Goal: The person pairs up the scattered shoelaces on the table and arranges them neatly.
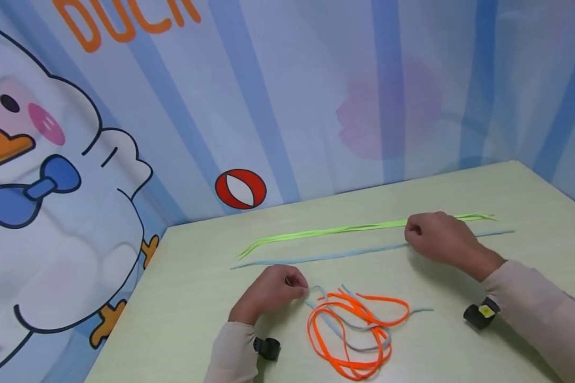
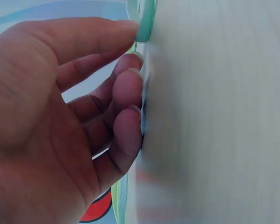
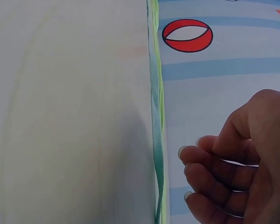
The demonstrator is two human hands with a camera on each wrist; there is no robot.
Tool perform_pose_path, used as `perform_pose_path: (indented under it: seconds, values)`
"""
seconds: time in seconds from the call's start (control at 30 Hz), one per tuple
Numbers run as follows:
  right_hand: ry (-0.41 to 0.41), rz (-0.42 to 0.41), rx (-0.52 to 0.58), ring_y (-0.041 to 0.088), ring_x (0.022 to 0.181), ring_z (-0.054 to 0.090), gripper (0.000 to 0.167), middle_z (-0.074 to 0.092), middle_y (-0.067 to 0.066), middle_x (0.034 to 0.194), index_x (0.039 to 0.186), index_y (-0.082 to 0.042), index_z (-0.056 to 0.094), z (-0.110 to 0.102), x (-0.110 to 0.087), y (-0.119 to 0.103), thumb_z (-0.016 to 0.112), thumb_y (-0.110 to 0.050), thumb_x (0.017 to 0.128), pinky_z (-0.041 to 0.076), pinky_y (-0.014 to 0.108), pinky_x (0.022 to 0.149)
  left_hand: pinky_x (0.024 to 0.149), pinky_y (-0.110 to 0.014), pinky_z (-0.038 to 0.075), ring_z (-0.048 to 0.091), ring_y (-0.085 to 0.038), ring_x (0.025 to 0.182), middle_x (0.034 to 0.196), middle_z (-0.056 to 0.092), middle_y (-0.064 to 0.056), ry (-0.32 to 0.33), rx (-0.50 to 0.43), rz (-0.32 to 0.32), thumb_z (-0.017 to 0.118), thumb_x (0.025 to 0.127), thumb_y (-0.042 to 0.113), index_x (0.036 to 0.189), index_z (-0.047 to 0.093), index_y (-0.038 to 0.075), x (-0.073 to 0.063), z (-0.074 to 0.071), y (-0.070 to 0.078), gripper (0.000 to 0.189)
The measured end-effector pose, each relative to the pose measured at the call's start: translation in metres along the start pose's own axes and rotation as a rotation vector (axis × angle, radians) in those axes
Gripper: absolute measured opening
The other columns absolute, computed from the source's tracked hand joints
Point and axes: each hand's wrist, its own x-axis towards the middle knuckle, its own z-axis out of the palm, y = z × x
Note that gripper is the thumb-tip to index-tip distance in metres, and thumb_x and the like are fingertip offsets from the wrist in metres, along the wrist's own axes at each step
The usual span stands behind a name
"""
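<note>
Orange laces (image 1: 364, 366) heaped with pale-blue lace (image 1: 333, 324) on the table (image 1: 172, 330), left hand (image 1: 268, 290) pinching the pale-blue lace, right hand (image 1: 441, 239) loosely curled, gripping nothing, hiding part of straight blue lace (image 1: 335, 256) and green laces (image 1: 335, 230), duck-print wall (image 1: 306, 106) behind

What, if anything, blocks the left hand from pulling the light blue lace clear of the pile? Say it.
Orange loops could snag it: they lie across and among the light blue lace, just right of the left hand.
</note>
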Motion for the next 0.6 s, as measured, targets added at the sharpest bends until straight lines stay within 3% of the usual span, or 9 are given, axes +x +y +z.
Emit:
perform_pose_path:
  seconds: [0.17,0.33,0.47,0.6]
  values:
    - [-0.049,-0.010,0.095,0.016,0.059,0.049,0.018,0.058,-0.003,0.074,0.091,-0.010,0.071,0.001,0.003,-0.002,0.054,-0.013,0.094,0.039,0.033,0.055,0.070,-0.035,0.050,0.059,-0.019,0.080,0.088,0.066,0.004,-0.002,-0.031,0.002,0.072,0.092,0.018,0.087,0.070,0.023,0.001,-0.001,-0.001,0.008]
    - [-0.082,-0.011,0.161,0.017,0.062,0.051,0.018,0.063,-0.003,0.078,0.094,-0.009,0.072,0.000,0.003,-0.005,0.055,-0.014,0.094,0.041,0.034,0.057,0.067,-0.034,0.050,0.062,-0.022,0.073,0.093,0.068,0.001,-0.030,-0.153,-0.009,0.069,0.095,0.022,0.093,0.067,0.018,0.002,-0.001,-0.002,0.004]
    - [-0.090,-0.022,0.189,0.017,0.062,0.051,0.017,0.063,-0.003,0.076,0.092,-0.009,0.072,0.003,0.001,-0.009,0.055,-0.014,0.094,0.042,0.034,0.057,0.065,-0.031,0.049,0.058,-0.020,0.065,0.097,0.072,-0.001,-0.057,-0.299,0.042,0.066,0.097,0.023,0.099,0.065,0.014,0.001,-0.003,-0.001,0.009]
    - [-0.088,-0.063,0.208,0.016,0.060,0.050,0.018,0.062,-0.004,0.074,0.089,-0.011,0.071,0.006,-0.001,-0.015,0.054,-0.013,0.094,0.041,0.034,0.057,0.068,-0.032,0.048,0.053,-0.020,0.064,0.100,0.070,-0.013,-0.081,-0.422,0.142,0.066,0.098,0.026,0.103,0.065,0.013,-0.004,-0.006,0.003,0.014]
